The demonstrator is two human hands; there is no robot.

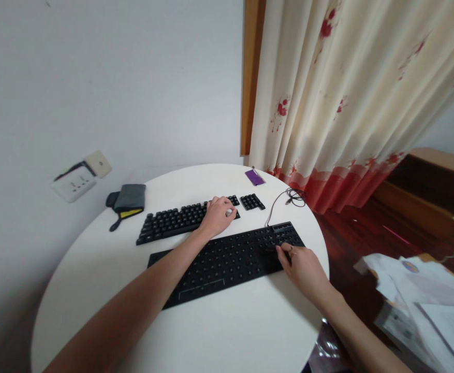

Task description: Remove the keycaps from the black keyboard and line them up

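Two black keyboards lie on a round white table (219,326). My left hand (218,215) rests on the right end of the far keyboard (180,220), fingers curled over something small and pale that I cannot make out. My right hand (303,267) lies on the right end of the near, flat keyboard (222,261), fingers pinched at its edge. A small separate block of black keys (252,201) sits just right of the far keyboard. The near keyboard's cable (284,199) loops toward the table's back right.
A grey and yellow pouch (129,201) lies at the table's back left, a purple card (254,177) at the back. A wall socket (79,177) is on the left wall. A flowered curtain (347,93) hangs behind. Papers (424,300) are stacked to the right.
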